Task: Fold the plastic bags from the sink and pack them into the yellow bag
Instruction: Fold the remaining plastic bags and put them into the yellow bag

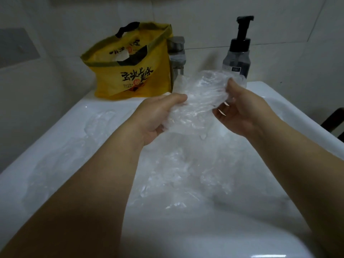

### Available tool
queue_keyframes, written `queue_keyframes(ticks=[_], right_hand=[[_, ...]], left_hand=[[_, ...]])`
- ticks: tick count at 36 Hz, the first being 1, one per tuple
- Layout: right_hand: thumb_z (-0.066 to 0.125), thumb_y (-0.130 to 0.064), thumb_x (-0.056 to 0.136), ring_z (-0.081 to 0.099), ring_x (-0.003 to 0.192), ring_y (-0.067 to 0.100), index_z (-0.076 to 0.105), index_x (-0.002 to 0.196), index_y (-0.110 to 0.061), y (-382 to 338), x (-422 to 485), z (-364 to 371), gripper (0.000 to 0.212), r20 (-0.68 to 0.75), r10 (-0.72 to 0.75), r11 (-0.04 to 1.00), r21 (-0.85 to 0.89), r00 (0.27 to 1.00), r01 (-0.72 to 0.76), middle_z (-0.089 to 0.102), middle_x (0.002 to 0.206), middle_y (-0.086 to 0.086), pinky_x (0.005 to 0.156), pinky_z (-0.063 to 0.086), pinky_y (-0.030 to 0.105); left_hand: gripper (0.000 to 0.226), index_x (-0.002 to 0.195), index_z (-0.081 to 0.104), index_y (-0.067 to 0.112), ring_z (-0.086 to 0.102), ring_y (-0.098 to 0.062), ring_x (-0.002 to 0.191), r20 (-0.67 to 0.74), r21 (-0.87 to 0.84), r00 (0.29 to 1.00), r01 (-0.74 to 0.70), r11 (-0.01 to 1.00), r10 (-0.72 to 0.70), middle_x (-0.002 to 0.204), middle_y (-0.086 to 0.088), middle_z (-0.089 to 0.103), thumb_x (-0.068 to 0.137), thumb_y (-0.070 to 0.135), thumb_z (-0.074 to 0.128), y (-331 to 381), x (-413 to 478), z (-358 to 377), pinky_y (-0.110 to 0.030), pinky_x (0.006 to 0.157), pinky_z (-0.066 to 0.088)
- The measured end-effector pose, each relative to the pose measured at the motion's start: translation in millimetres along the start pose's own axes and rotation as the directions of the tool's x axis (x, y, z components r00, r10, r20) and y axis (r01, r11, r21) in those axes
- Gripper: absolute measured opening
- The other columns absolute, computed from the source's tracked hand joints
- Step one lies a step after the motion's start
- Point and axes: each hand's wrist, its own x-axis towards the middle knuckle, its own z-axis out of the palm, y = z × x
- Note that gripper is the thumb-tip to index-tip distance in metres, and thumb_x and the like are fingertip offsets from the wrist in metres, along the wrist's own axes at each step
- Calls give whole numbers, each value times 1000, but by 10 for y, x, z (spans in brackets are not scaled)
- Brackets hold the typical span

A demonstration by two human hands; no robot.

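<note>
A crumpled clear plastic bag (200,97) is held up over the white sink (78,116), between both hands. My left hand (158,118) grips its lower left part. My right hand (240,108) pinches its right edge with thumb and fingers. More clear plastic bags (178,174) lie loose in the basin below, and another lies flat on the left side (98,121). The yellow bag (134,66) with black lettering stands open at the sink's back left corner, something white showing inside.
A metal faucet (177,56) stands behind the held bag, right of the yellow bag. A pump dispenser bottle (237,51) with a black top sits at the back right. Tiled walls close in the back and left. A dark object (335,121) is at the right edge.
</note>
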Motion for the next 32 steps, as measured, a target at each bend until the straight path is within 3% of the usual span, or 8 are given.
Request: queue_keyframes(ticks=[2,6,12,15,17,23,28,32], right_hand=[[60,-28,93,71,91,21,56,119,-12,-19,-1,-4,31,-25,-33,999,5,999,34,72,105,7,80,57,35],[56,-38,94,69,94,22,59,104,-13,-13,-13,17,26,-36,-173,951,-267,984,158,68,109,9,83,57,36],[55,-51,91,62,107,26,59,102,-16,100,-99,115,37,54,-165,866,-471,985,171,65,117,6,99,48,45],[55,-56,88,59,115,27,54,125,-9,124,-134,139,59,82,-127,877,-456,989,150,63,124,5,105,43,47],[57,-50,89,65,106,24,57,118,-9,117,-143,145,50,112,-107,896,-420,988,145,68,112,5,99,48,42],[62,-17,91,71,93,26,63,107,-4,171,-166,131,21,285,-66,878,-439,956,192,72,100,14,84,56,35],[73,-19,83,66,102,29,61,115,-2,204,-113,106,38,225,-40,751,-635,974,177,68,109,12,98,50,43],[66,-19,88,65,100,34,67,93,-3,230,-94,89,17,190,11,661,-738,982,135,68,109,22,97,48,52]], left_hand=[[8,79,65,19,52,-9,59,-23,13,1000,14,1000,-14,73,5,60,85,23,68,17,-3,-32,-21,55,41],[19,93,66,21,60,-19,96,18,114,1000,8,993,-10,96,3,65,76,20,75,-17,0,-102,-33,82,48],[53,115,67,27,60,-17,114,142,45,990,8,999,-14,121,3,66,70,56,70,55,-37,-38,-38,97,46],[16,100,69,24,66,-9,93,141,182,990,-28,983,2,100,6,72,88,34,68,30,-85,24,-25,80,54],[4,89,68,20,64,-6,70,133,204,991,-45,978,18,80,5,68,91,21,65,18,-121,65,-19,60,54],[16,84,65,22,64,-9,65,-54,114,986,-154,981,160,70,6,67,97,19,56,64,-106,88,-22,58,52],[23,84,55,17,59,-2,53,-275,-2,933,-241,971,231,75,4,60,101,9,41,127,-93,100,-19,50,47],[28,74,54,21,43,-11,56,-400,-78,898,-230,970,181,66,4,50,98,10,43,143,-44,-20,-25,51,32]])
